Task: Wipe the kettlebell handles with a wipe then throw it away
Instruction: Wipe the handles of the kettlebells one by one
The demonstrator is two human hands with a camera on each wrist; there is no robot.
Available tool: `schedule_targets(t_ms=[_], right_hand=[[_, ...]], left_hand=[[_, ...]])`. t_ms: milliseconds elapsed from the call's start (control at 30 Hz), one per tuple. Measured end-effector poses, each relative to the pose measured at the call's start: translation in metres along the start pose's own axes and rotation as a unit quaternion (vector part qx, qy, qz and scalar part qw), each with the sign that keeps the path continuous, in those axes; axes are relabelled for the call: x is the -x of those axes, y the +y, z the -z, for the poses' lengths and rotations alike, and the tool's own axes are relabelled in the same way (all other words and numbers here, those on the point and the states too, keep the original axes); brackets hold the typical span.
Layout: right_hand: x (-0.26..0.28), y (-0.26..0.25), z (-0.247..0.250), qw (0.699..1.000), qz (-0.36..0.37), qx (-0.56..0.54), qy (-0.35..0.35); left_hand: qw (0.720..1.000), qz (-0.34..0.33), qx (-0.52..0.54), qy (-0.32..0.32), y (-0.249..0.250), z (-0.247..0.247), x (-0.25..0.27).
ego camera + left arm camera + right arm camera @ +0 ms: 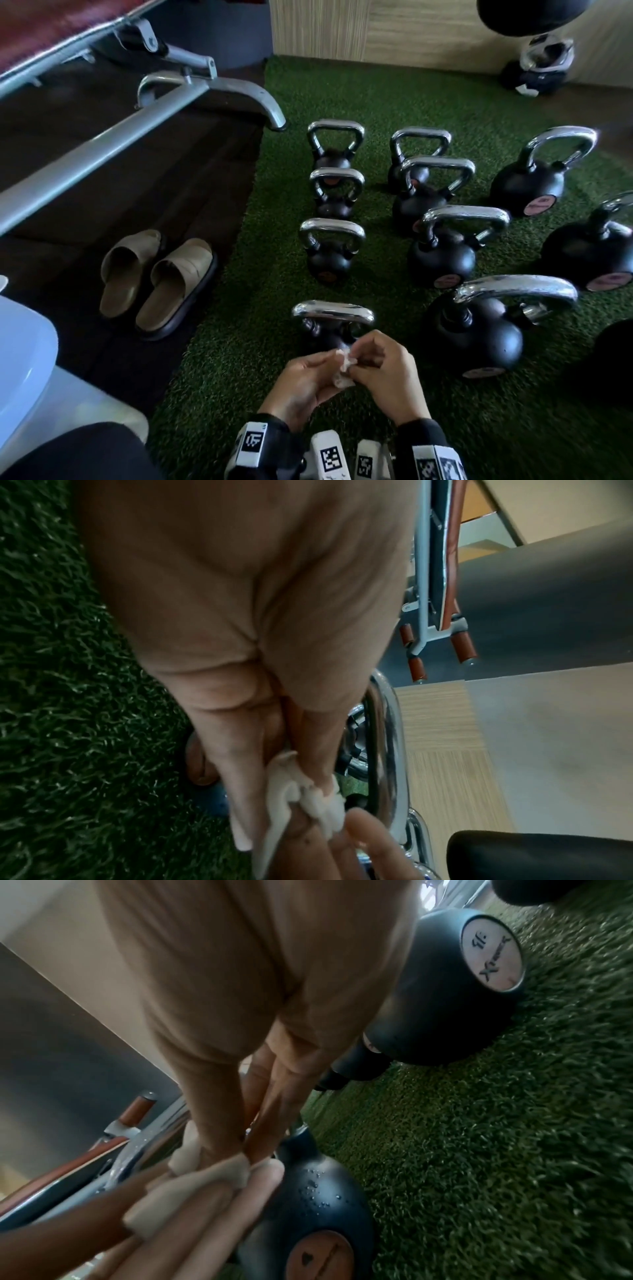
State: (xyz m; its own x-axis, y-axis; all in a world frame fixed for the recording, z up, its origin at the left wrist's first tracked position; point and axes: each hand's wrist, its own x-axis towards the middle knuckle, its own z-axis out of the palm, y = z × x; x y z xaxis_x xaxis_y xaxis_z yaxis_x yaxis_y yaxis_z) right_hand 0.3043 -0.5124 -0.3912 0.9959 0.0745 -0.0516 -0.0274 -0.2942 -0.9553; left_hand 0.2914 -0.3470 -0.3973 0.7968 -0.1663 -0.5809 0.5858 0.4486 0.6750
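Several black kettlebells with chrome handles stand in rows on the green turf [239,342]. The nearest small kettlebell [329,329] has its chrome handle [332,312] just beyond my hands. A crumpled white wipe [344,370] is pinched between both hands: my left hand [305,380] grips it from the left, my right hand [383,370] from the right. The wipe [308,802] shows bunched at the fingertips in the left wrist view. In the right wrist view the wipe [192,1185] lies over the fingers, with water droplets on the kettlebell body [308,1185].
A larger kettlebell [479,332] stands close on the right. A pair of beige sandals [157,277] lies on the dark mat to the left. A steel bench frame [102,144] crosses the upper left. A pale blue-white object [24,370] sits at the left edge.
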Motion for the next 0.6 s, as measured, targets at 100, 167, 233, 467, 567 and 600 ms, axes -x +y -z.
schedule_targets(t_ms=[100,167,233,467,567,600], right_hand=[[0.000,0.002,0.003,0.999,0.010,-0.045,-0.005],[-0.002,0.010,0.006,0.994,0.009,-0.055,0.097],[-0.008,0.024,0.005,0.972,-0.048,-0.063,0.223],[-0.032,0.060,-0.035,0.990,-0.118,-0.023,0.072],[-0.034,0.058,-0.044,0.985,-0.109,0.026,0.132],[-0.033,0.056,-0.044,0.984,-0.110,0.032,0.138]], left_hand=[[0.997,-0.038,0.023,0.055,0.000,0.004,0.003],[0.986,-0.095,-0.005,0.140,0.000,0.012,0.005],[0.953,-0.176,-0.023,0.245,0.001,0.016,0.011],[0.780,-0.505,-0.199,0.312,0.033,-0.023,0.019],[0.734,-0.534,-0.341,0.244,0.036,-0.029,-0.003],[0.730,-0.528,-0.374,0.220,0.035,-0.031,-0.009]])
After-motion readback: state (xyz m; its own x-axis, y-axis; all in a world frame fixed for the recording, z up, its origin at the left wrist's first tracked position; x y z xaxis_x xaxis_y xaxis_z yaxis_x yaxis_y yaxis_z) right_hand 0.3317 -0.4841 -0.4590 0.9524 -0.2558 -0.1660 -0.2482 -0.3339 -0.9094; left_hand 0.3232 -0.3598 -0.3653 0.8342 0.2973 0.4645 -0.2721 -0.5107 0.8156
